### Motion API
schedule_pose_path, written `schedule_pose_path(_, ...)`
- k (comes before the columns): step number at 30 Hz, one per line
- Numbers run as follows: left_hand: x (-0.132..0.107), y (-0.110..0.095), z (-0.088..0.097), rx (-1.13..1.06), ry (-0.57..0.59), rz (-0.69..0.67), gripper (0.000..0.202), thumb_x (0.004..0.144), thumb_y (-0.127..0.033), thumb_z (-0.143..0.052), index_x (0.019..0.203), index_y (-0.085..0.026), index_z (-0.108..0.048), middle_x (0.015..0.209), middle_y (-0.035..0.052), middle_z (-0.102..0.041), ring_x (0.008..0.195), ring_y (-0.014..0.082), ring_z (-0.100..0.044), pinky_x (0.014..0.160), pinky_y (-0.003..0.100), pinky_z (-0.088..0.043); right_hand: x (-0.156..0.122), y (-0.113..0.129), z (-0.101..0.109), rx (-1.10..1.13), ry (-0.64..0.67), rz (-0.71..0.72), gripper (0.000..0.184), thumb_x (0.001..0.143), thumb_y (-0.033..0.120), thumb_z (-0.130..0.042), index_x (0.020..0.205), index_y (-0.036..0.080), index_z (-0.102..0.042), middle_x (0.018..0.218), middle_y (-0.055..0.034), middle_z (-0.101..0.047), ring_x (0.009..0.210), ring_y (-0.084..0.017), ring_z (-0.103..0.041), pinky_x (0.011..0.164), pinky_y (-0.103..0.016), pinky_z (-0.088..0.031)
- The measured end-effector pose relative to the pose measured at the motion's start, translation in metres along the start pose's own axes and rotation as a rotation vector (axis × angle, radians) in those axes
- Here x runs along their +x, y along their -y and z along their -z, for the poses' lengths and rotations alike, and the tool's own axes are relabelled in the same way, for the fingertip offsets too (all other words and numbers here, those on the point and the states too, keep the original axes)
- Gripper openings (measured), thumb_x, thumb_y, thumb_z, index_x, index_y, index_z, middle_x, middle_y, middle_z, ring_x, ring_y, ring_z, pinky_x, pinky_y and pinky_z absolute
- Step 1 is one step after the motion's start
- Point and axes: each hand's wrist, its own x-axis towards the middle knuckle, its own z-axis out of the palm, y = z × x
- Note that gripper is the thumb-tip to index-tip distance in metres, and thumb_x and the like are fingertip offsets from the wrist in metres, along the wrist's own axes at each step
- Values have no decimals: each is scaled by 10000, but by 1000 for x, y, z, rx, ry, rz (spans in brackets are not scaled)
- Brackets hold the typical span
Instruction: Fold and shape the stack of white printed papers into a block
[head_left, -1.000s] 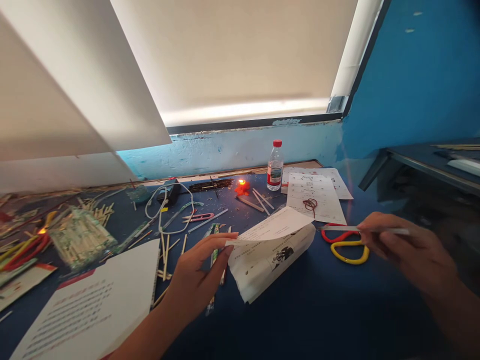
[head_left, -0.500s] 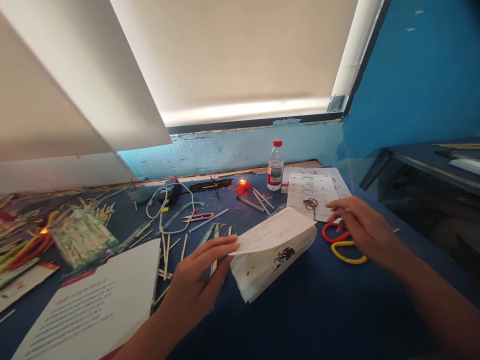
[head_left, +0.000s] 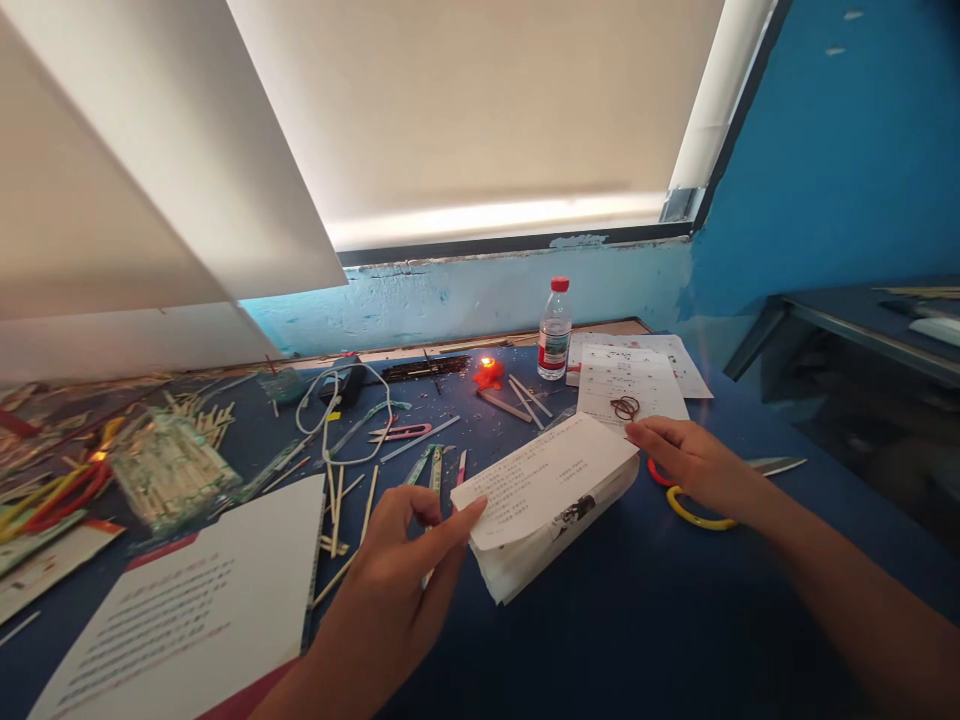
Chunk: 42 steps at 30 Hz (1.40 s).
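A folded printed paper (head_left: pixel 547 490) lies on the blue table (head_left: pixel 637 620) in front of me. My left hand (head_left: pixel 405 575) pinches its near left corner between thumb and fingers. My right hand (head_left: pixel 697 465) lies flat with its fingers stretched out, fingertips at the paper's right edge. Under that hand sit scissors with red and yellow handles (head_left: pixel 694 515), their blade (head_left: pixel 776 465) pointing right. The hand covers part of the handles.
A lit red candle (head_left: pixel 487 372), a water bottle (head_left: pixel 554 330) and printed sheets with a rubber band (head_left: pixel 625 407) sit at the back. Thin sticks (head_left: pixel 337 500), a white cable (head_left: pixel 330 400), a stick bundle (head_left: pixel 169 470) and a large printed sheet (head_left: pixel 187 610) fill the left.
My right hand set the scissors down and moved left to the paper's right edge. The raised flap of the paper has come down flat.
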Motion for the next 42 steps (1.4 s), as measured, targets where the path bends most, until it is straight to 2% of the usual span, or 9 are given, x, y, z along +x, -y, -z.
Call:
schedule_pose_path(3, -2, -6, 3, -67, 60, 69, 445, 988, -142, -500, 1353, -298, -699, 890, 62, -579, 701, 179, -634, 596, 287, -568, -1, 3, -1, 88, 73, -81, 493, 923, 695, -583, 854, 220, -697, 570, 24, -478, 480, -140, -394, 434, -281, -272)
schedule_pose_path(6, -8, -12, 1, -288, 128, 281, 369, 1015, -250, -501, 1308, -322, -714, 1016, 85, -675, 832, 213, -697, 676, 302, -598, 0, 4, -3, 97, 80, -107, 450, 898, 666, -641, 825, 224, -677, 569, 44, -453, 469, -115, -344, 443, -268, -251)
schedule_pose_path(8, -14, -15, -6, -514, 7, 520, 301, 1008, -365, -554, 1272, -306, -687, 1137, 85, -718, 977, 243, -719, 781, 328, -613, 2, 2, -3, 96, 82, -89, 423, 888, 633, -671, 799, 220, -668, 592, 39, -476, 490, -115, -369, 457, -263, -272)
schedule_pose_path(11, -19, -22, -27, -950, -262, 863, 251, 907, -441, -724, 1006, -265, -576, 972, 37, -785, 888, 230, -755, 745, 330, -616, 4, -3, -4, 116, 76, -91, 405, 862, 616, -700, 815, 214, -680, 623, 32, -505, 512, -118, -404, 463, -257, -299)
schedule_pose_path(14, -13, -36, -44, -1241, -287, 1092, 386, 784, -477, -839, 898, -220, -574, 809, 51, -793, 772, 252, -777, 735, 368, -618, 4, -7, -5, 166, 87, -115, 404, 851, 613, -713, 851, 211, -677, 612, 46, -475, 496, -106, -369, 450, -250, -269)
schedule_pose_path(20, 11, -56, -44, -1391, -100, 1193, 438, 747, -405, -871, 1099, -157, -793, 1118, 148, -829, 1139, 367, -743, 973, 447, -586, 2, -3, -7, 272, 128, -103, 414, 854, 607, -726, 846, 199, -662, 636, 56, -429, 529, -100, -322, 472, -255, -237)
schedule_pose_path(29, 10, -51, -49, -1328, -87, 1142, 425, 741, -346, -886, 1097, -123, -824, 1151, 178, -819, 1167, 398, -735, 1001, 489, -581, 10, -10, -23, 392, 133, -97, 457, 749, 606, -818, 715, 198, -615, 680, 45, -429, 584, -113, -308, 513, -274, -209)
schedule_pose_path(37, 17, -54, -47, -1391, -113, 1230, 466, 750, -340, -892, 1153, -126, -799, 1137, 174, -825, 1033, 362, -792, 758, 375, -635, 8, -11, -23, 426, 188, -115, 380, 778, 544, -829, 743, 189, -699, 681, 37, -525, 580, -115, -373, 534, -281, -256)
schedule_pose_path(42, 17, -54, -49, -1363, -112, 1170, 475, 738, -345, -908, 1138, -113, -799, 1132, 166, -828, 1052, 342, -787, 949, 401, -598, 7, -4, -27, 488, 212, -135, 355, 754, 517, -857, 850, 181, -793, 711, 15, -622, 599, -125, -456, 548, -275, -313)
